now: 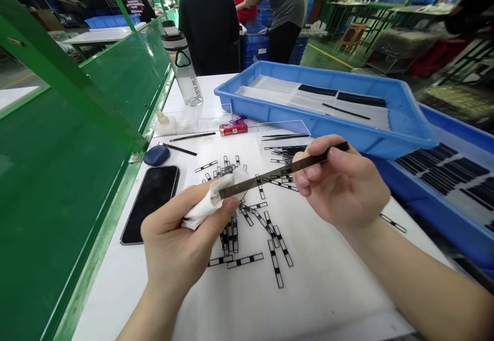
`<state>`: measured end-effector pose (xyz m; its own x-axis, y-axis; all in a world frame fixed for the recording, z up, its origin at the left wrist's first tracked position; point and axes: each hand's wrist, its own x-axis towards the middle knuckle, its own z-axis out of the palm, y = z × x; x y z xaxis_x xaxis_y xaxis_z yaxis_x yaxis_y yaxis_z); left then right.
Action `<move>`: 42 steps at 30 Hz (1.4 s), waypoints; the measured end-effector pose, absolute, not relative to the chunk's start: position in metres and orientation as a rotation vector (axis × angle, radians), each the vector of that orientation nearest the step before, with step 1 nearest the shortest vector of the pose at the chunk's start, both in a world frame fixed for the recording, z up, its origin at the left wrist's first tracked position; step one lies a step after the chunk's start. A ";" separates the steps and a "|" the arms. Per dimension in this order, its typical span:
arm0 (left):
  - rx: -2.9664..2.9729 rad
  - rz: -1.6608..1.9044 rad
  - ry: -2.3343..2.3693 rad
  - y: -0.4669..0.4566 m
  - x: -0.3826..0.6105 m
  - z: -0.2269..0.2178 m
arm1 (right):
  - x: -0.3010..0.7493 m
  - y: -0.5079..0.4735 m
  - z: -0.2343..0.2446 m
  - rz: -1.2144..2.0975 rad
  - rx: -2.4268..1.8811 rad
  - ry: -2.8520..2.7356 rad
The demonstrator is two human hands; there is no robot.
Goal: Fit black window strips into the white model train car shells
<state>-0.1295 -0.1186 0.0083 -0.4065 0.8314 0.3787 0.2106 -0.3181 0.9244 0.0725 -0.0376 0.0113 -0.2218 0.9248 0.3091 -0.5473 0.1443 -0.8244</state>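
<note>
Dark, narrow, flat strip: in the head view, it slants across the middle of the frame, above the worktop, its left end lower than its right.
Your left hand: left of centre, closed around a soft, crumpled white cloth, with the strip's left end laid against the cloth and your thumb beside it.
Your right hand: right of centre, pinching the strip between thumb and fingers near its far end; the tip sticks out past them.
Step in hand: judging by the cloth against the strip, you seem to be wiping its surface.
Next move: a wiping stroke would call for light, even cloth pressure along the strip and a steady right pinch, so that the thin piece does not bend.
Loose black-framed pieces with pale windows: scattered over the smooth white worktop in the middle of the frame, partly below the strip; a hanging cloth edge could brush them.
Shallow blue plastic tray: upper right, bearing dark strips on pale sheeting.
Black flat phone: left of centre, just beside your left hand.
</note>
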 end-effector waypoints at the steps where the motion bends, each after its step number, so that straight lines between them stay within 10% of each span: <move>1: 1.337 1.786 1.463 -0.118 -0.130 0.008 | 0.072 -0.038 0.011 1.440 -0.471 -1.101; 42: 1.349 1.960 2.090 -0.117 -0.155 -0.002 | 0.072 -0.035 0.005 1.666 -0.142 -1.178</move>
<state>-0.1546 -0.1170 -0.0022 -0.6368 0.5464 0.5440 0.5780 -0.1286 0.8058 0.0717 -0.0350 0.0050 -0.4500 0.7829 0.4296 -0.6663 0.0259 -0.7453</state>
